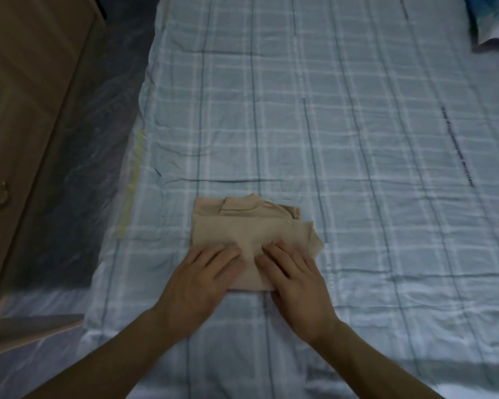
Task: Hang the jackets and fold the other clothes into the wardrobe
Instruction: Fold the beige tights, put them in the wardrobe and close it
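A beige, soft-knit garment [249, 237] folded into a compact rectangle lies on the pale blue-and-white plaid quilted bedcover [357, 139], near the bed's left edge and toward the near end of it. Its collar shows at the far side of the fold, and a loose corner of fabric sticks out to the right. Both bare hands lie flat on the near half of the garment, side by side and close together without quite touching. The left hand [205, 272] rests palm down with its fingers straight and lightly spread, the tips pointing up and to the right across the cloth. The right hand [293, 272] mirrors it, palm down, fingers straight and slightly fanned, tips pointing up and to the left; its heel hangs over the garment's near edge onto the bedcover. Neither hand curls round or pinches the fabric (the thumbs are tucked low and hard to make out). Left of the bed runs a strip of dark floor covered in crinkled clear plastic sheeting [92, 168], and beyond it stands a light brown wooden cabinet door [26, 96] with a small curved metal handle [1, 197]. In the far right corner of the bed sits a blue patterned pillow [493, 18].
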Demonstrator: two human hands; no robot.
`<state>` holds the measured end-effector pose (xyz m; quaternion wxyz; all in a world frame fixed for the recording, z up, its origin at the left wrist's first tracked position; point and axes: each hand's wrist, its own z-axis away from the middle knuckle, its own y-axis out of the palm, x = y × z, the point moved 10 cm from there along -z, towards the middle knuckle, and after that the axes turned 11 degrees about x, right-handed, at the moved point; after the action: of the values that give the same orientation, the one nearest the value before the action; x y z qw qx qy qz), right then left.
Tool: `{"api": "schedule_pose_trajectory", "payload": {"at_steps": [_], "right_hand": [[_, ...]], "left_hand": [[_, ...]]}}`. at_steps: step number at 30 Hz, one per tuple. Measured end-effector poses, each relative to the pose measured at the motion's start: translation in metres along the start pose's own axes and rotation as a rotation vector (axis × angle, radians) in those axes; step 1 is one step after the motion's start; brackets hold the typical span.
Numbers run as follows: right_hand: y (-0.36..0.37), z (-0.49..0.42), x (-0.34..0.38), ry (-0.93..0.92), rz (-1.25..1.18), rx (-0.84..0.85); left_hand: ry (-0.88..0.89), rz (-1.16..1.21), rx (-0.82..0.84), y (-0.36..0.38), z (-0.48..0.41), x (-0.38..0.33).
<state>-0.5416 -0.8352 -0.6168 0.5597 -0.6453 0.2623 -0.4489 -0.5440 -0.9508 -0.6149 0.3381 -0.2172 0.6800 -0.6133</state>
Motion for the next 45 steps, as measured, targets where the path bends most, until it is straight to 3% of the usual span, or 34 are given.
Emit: {"api": "schedule_pose_trajectory", "payload": {"at_steps": [6, 14, 25, 32, 45], "right_hand": [[-0.05, -0.016, 0.006, 0.055, -0.087, -0.116], [-0.225, 0.001, 0.077, -0.044, -0.074, -0.34], [-0.446, 0.052, 0.248, -0.414, -0.081, -0.577], [-0.478, 0.037, 0.344, -0.737, -0.204, -0.546], [-0.44, 0.071, 0.578, -1.307, -0.402, -0.45]], "left_hand": [[0.019, 0.043, -0.142, -0.061, -0.012, 0.007], [-0.004, -0.034, -0.395, -0.24, 0.023, -0.025], [-0.075, -0.312, -0.732, -0.485, 0.169, -0.112], [-0.414, -0.487, -0.697, -0.544, 0.249, -0.122], [-0.97, -0.781, -0.547, -0.587, 0.48, -0.177]]}}
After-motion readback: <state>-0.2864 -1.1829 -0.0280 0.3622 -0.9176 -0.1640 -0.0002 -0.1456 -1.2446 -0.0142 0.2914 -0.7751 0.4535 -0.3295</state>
